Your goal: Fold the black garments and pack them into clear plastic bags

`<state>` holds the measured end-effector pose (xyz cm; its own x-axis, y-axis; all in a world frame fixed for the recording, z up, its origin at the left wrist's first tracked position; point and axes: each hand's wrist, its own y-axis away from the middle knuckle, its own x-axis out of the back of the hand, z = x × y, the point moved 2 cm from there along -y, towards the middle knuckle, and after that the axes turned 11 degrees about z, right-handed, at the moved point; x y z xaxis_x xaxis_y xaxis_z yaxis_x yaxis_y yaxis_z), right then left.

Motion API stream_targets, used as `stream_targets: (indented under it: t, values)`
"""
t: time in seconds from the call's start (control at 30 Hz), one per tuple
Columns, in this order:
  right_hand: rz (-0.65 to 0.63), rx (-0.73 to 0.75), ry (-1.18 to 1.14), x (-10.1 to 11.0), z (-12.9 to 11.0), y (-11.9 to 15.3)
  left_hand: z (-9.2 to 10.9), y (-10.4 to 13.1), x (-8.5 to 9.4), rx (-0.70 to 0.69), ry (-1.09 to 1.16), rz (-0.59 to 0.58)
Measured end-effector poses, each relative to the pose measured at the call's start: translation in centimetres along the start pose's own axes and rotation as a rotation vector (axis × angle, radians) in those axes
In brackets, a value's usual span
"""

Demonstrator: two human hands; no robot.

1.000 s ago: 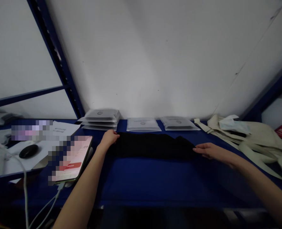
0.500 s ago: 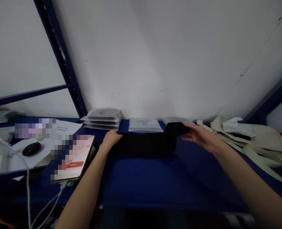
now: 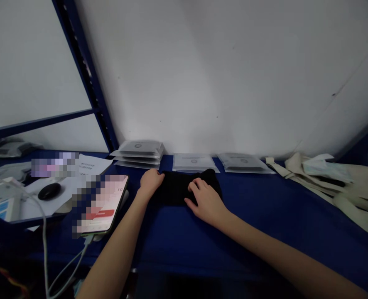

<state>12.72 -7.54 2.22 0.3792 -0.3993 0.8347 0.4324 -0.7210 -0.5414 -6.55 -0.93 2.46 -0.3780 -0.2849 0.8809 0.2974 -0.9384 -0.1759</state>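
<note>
A black cloth [image 3: 174, 191] lies on the blue tabletop, its right part folded over into a shorter, thicker piece with a raised right edge. At its left end my left hand [image 3: 152, 182] is closed, with thumb and fingertips pinching the top corner. My right hand [image 3: 207, 201] rests on the folded part, fingers bent and spread, thumb apart from the index finger. The palm side and what lies under the fingertips are hidden.
Along the wall stand a stack of clear-wrapped flat packets [image 3: 138, 153] and two more wrapped packets [image 3: 194, 162], [image 3: 244, 162]. To the left are a plugged-in phone [image 3: 106, 203], a black mouse [image 3: 49, 191] and papers [image 3: 92, 164]. Cream fabric straps [image 3: 321, 191] lie at right.
My right hand has moved left from the cloth's lifted right end onto its middle, folding that end over. My left hand keeps its hold. The camera has turned slightly.
</note>
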Motion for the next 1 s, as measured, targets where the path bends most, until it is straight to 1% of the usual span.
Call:
stream_targets:
  t: [0.1, 0.23, 0.33, 0.4, 0.5, 0.63, 0.77, 0.9, 1.0]
  values:
    - [-0.023, 0.049, -0.012, 0.4, 0.4, 0.1, 0.0, 0.4, 0.2, 0.013, -0.057, -0.029]
    - [-0.087, 0.119, 0.068, 0.5, 0.8, 0.4, -0.1, 1.0, 0.9, 0.018, -0.060, -0.154]
    - [-0.087, 0.125, 0.093, 0.3, 1.1, 0.6, 0.0, 1.6, 1.5, 0.054, -0.060, -0.219]
    - [-0.079, 0.133, 0.085, 0.4, 1.3, 0.6, 0.3, 2.0, 1.7, 0.059, -0.097, -0.228]
    - [-0.066, 0.149, 0.076, 0.7, 1.7, 0.6, 1.0, 2.4, 1.7, 0.022, -0.151, -0.219]
    - [-0.080, 0.151, 0.094, 1.2, 2.0, 0.6, 1.3, 2.6, 1.5, -0.020, -0.167, -0.254]
    - [-0.115, 0.132, 0.049, 1.3, 2.0, 0.7, 0.8, 2.2, 1.7, 0.006, -0.125, -0.216]
    - [-0.160, 0.099, -0.075, 1.3, 1.7, 0.7, 0.1, 1.3, 1.9, 0.017, -0.036, -0.156]
    - [-0.150, 0.093, -0.168, 1.9, 1.5, 0.5, -0.2, 0.8, 2.3, 0.046, 0.030, -0.090]
